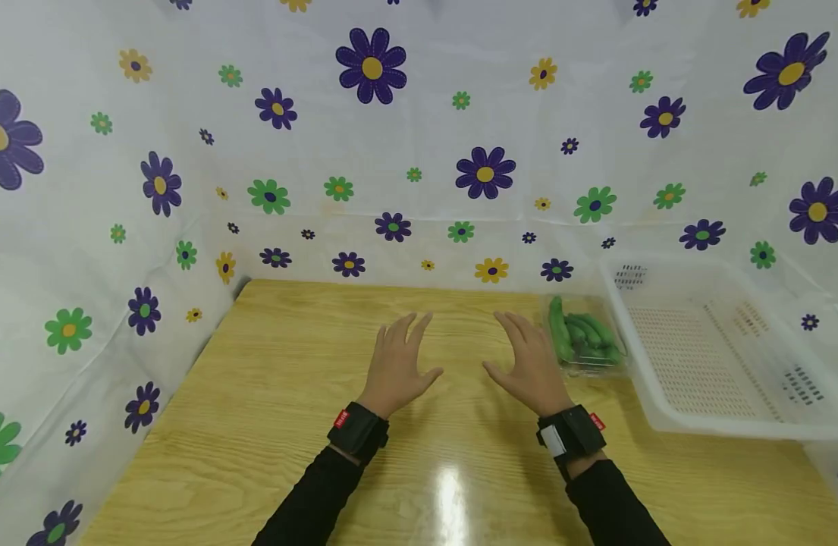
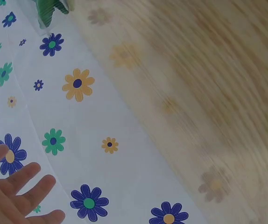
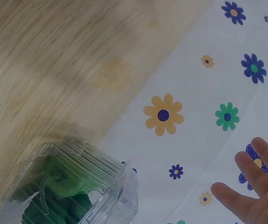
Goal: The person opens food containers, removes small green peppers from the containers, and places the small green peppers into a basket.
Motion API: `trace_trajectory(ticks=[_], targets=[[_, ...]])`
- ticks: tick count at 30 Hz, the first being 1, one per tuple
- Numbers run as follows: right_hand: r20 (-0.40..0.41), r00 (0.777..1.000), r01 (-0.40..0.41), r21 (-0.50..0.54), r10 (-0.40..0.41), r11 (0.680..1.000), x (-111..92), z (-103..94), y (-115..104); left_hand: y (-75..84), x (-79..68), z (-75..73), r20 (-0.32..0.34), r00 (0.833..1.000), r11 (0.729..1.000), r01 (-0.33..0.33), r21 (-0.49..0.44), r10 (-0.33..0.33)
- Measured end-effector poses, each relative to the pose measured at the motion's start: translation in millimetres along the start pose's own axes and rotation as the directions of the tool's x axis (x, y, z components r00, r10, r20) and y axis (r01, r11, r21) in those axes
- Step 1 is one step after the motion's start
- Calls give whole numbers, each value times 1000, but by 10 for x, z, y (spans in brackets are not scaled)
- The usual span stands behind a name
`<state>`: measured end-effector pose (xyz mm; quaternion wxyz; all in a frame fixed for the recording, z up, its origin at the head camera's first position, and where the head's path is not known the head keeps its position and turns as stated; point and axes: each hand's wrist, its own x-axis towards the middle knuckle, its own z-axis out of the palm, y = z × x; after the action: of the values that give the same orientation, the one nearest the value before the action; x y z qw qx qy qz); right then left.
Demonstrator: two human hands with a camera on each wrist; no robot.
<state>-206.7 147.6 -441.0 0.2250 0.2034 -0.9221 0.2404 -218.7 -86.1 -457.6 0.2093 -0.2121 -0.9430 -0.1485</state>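
Observation:
Both hands hover over the wooden table with fingers spread and nothing in them. The left hand [image 1: 395,367] is left of centre in the head view, and its fingers also show at the lower left of the left wrist view. Facing it, the right hand [image 1: 531,365] has its thumb pointing inward. Just right of the right hand stands a clear plastic box [image 1: 589,370] holding several green vegetables [image 1: 560,334], long and smooth like peppers or small cucumbers. The right wrist view shows the ribbed clear box [image 3: 108,179] up close, with green vegetables [image 3: 66,175] inside.
A large white perforated plastic basket [image 1: 685,425] stands at the right, beside the clear box. The wooden table [image 1: 268,364] meets a white cloth [image 1: 419,136] with purple, green and yellow flowers at the back and left.

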Motion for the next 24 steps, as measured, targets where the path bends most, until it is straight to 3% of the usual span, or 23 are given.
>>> trace_trajectory(ticks=[9,18,24], targets=[[-30,1000,-3,-29,2,1000,5,-69,255,-57,47,-33,4,1000,1000,-15,12,15],[-36,991,-136,-169,132,976,13,-154,631,-118,132,-16,-23,999,999,31,-21,-32],[-2,980,-191,-248,197,950,-28,-125,815,-90,135,62,-13,1000,1000,11,-13,-11]])
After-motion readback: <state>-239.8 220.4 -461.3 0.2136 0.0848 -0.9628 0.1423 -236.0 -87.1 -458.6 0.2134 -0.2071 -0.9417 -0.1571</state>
